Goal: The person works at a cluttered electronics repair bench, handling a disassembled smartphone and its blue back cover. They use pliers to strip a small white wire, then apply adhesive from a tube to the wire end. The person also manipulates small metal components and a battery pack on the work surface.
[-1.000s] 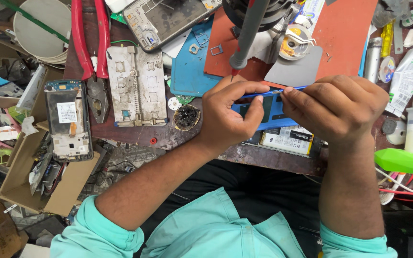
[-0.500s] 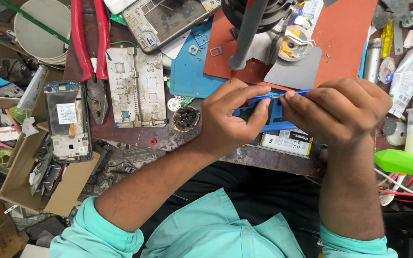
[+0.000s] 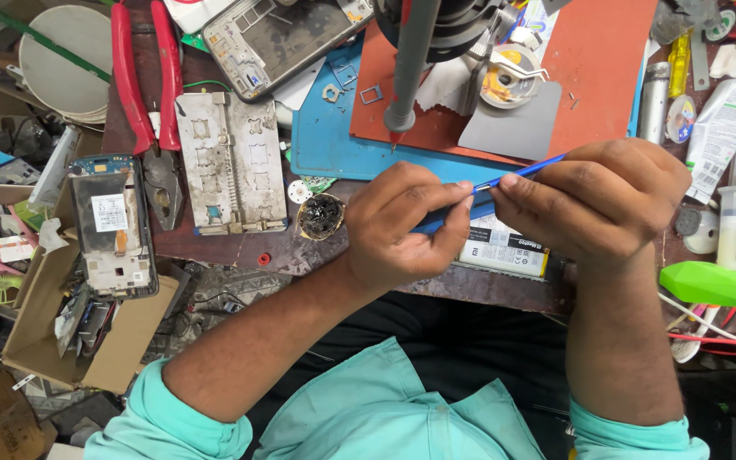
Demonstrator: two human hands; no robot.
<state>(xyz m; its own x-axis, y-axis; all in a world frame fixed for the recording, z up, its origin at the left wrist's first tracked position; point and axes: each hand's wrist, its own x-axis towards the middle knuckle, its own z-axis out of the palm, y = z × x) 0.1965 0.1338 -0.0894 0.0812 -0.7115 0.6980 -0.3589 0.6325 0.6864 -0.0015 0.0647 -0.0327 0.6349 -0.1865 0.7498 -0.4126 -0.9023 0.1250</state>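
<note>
My right hand (image 3: 594,200) grips a thin blue-handled tool (image 3: 528,171), its metal tip pointing left. My left hand (image 3: 402,223) meets that tip with pinched thumb and forefinger; whatever small part sits between them is hidden. Both hands hover over the near edge of a cluttered workbench, above a white rectangular phone battery (image 3: 504,251) and the edge of a blue mat (image 3: 334,145).
A red mat (image 3: 606,68) lies on the blue one, with a grey microscope post (image 3: 411,64) above. Left are a metal jig plate (image 3: 232,162), red pliers (image 3: 142,85), opened phones (image 3: 112,226), a small round pot (image 3: 319,216) and a cardboard box (image 3: 121,341). A green bottle (image 3: 713,284) lies right.
Both hands have drifted slightly upward and closer together; the tool stays in my right hand with its tip at my left fingertips.
</note>
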